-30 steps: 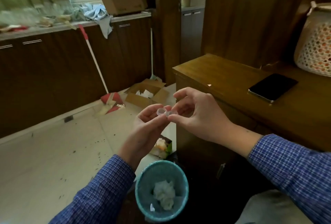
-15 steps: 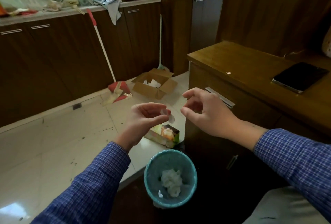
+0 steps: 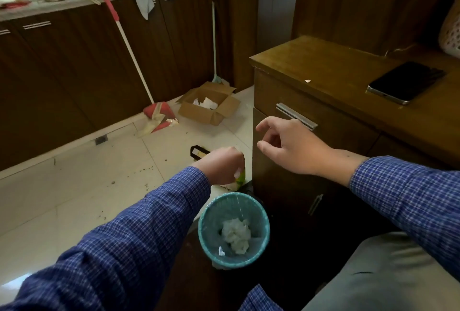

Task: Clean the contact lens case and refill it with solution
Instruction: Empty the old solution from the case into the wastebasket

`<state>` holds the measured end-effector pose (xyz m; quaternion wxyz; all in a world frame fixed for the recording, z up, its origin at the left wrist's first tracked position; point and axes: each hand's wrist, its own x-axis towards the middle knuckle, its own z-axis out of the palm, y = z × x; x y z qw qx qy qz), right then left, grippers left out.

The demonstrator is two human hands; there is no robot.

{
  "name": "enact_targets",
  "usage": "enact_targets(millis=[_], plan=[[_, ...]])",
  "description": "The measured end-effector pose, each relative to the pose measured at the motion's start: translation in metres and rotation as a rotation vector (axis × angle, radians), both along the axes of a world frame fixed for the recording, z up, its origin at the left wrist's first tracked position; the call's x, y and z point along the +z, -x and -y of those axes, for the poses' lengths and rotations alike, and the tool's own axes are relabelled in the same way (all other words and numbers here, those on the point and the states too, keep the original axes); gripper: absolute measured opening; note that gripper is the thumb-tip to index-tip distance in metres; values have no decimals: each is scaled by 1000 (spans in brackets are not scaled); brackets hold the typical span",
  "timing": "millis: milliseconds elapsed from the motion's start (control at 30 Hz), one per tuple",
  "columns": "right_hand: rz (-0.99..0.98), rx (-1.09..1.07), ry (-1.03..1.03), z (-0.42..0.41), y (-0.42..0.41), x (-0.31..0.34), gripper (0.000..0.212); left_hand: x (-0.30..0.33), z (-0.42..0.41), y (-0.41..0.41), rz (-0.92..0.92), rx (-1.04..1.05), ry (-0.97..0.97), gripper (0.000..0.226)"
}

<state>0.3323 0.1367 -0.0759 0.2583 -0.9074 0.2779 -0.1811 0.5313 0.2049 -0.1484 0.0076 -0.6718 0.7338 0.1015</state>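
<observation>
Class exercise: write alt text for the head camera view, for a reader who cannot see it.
A person's left hand tips a small clear lens case over a teal bin holding crumpled tissue, a thin stream falling in. The right hand hovers open beside a wooden cabinet with a phone on top.

Blue checked sleeves (image 3: 139,233), teal bin (image 3: 234,228), dark brown wooden cabinet (image 3: 331,71), red-handled mop (image 3: 129,51)

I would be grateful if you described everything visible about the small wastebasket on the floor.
The wastebasket is a small round bin that looks like teal plastic, lined with a thin clear bag. It stands upright on the floor beside the wooden cabinet, below the left hand. Crumpled white tissue and a small white scrap lie at its bottom. A thin stream of liquid falls into it. No hand touches it.
</observation>
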Motion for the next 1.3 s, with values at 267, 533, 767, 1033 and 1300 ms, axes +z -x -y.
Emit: enact_targets(millis=[267, 533, 767, 1033, 1300], plan=[[-37, 3, 34, 5, 15, 4, 35, 17, 10, 7, 93, -18, -11, 30], [12, -28, 15, 9, 39, 20, 32, 64, 19, 11, -272, 107, -21, 33], [216, -152, -42, 13, 106, 69, 40, 137, 36, 50, -1319, 230, 57, 45], [407, -349, -36, 17, 240, 124, 57, 180, 100, 205, -1562, -115, -130, 51], [464, -675, 56, 4, 390, 120, 44, 183, 137, 382, -1519, -280, -329, 48]])
